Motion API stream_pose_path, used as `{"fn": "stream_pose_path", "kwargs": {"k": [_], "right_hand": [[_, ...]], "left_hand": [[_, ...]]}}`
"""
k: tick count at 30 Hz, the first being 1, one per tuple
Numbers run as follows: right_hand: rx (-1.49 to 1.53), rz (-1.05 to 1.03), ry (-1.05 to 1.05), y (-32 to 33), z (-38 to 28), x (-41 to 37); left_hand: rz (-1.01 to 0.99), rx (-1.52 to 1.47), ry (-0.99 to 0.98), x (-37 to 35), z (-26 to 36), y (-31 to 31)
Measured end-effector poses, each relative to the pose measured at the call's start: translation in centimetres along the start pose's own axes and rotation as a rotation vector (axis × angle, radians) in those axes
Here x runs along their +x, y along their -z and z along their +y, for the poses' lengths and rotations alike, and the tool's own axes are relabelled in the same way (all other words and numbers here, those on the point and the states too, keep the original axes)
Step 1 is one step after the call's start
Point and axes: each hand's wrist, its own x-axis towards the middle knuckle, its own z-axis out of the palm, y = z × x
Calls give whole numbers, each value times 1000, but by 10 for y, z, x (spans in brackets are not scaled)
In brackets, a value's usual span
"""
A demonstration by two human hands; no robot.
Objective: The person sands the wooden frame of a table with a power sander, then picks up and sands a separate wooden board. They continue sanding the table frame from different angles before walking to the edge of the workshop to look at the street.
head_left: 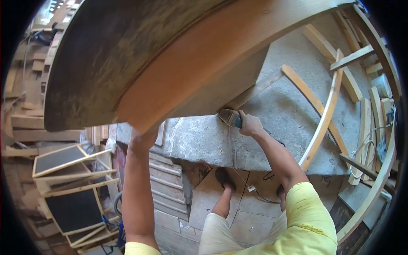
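Note:
A large curved wooden piece (182,80) with a dark panel face (97,63) fills the upper view, tilted up from the concrete slab. My left hand (143,138) is at its lower corner, the fingers partly hidden behind the wood. My right hand (251,124) is closed round the dark handle of a corded power tool (230,117) with a boxy metal-looking head. The tool sits low on the concrete slab (191,140), close to the lower edge of the raised piece and the end of a flat board (255,91).
Curved wooden strips (325,112) cross on the slab at right. A cord with a white plug (251,188) hangs near my feet. Wooden frames with dark panels (72,206) stand at left, beside stacked timber (27,121). A white bucket (381,86) is at far right.

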Motion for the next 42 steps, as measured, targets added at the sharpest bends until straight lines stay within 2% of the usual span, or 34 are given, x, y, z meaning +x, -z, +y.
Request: {"fn": "stream_pose_path", "kwargs": {"k": [2,4,5,6,8,9,13,15,16,18,21,26,28,30,33,42], "right_hand": [[-9,26,-46,20,14,-2],[-12,54,-87,44,29,-5],[-29,58,-110,56,35,-6],[-47,63,-133,65,44,-6],[-42,81,-162,78,60,-1],[-51,86,-178,84,68,-1],[-19,128,-277,101,97,7],[21,156,-331,107,108,8],[23,161,-334,113,109,8],[30,183,-390,126,111,7],[103,261,-461,137,124,13],[191,354,-555,130,123,25],[167,275,-504,130,111,21],[194,279,-510,128,109,23],[276,349,-582,132,119,34],[328,445,-635,142,120,61]], "left_hand": [[-11,88,-15,-7,-5,5],[13,311,-76,-10,-10,6],[27,138,-33,-12,-12,4],[19,135,-43,-15,-12,2],[132,-507,109,-17,1,-7],[109,-432,40,-18,-4,-5],[97,-419,35,-11,11,-12],[133,-220,49,-13,6,-7],[128,-220,44,-13,7,-7],[133,-483,73,-13,7,-7],[132,-570,105,-14,3,-1],[107,-505,82,-13,2,2],[68,-501,77,-14,3,-1],[102,-301,76,-14,15,-6],[123,-454,91,-18,2,1],[71,-378,66,-13,18,-7]]}}
